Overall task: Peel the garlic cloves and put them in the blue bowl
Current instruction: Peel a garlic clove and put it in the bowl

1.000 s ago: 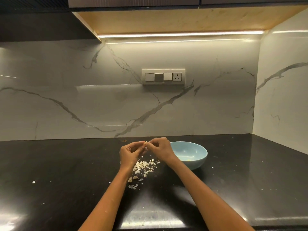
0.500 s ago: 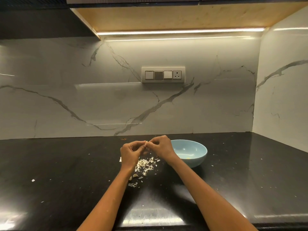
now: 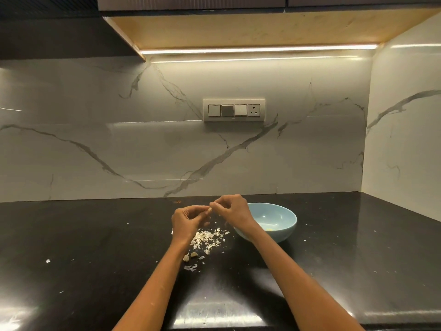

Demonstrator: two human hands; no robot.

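I have both hands raised just above the counter, meeting fingertip to fingertip: my left hand [image 3: 187, 219] is curled with thumb and forefinger pinching a small garlic clove [image 3: 209, 210], and my right hand [image 3: 230, 209] is curled too, its fingertips closing on the clove's other end, which I judge is the grip for picking skin away while the left steadies it. The clove is too small here for me to tell how much skin is left on it. I hold it over the pile of peels [image 3: 207, 240] lying on the counter below my hands, so the scraps fall in one place and not in the blue bowl [image 3: 274, 222]. That bowl stands just to the right of the pile, partly behind my right wrist, near enough for a short drop once the clove is bare; a small yellowish bit lies at its bottom. A couple of pale cloves [image 3: 191, 255] rest at the near edge of the pile beside my left forearm, probably waiting their turn. The black countertop [image 3: 95, 259] is glossy, flecked with stray peel bits. Behind it rises a white marble-veined backsplash [image 3: 119, 151] with a switch panel [image 3: 233, 110], lit by a light strip [image 3: 257, 49] under the cabinet.
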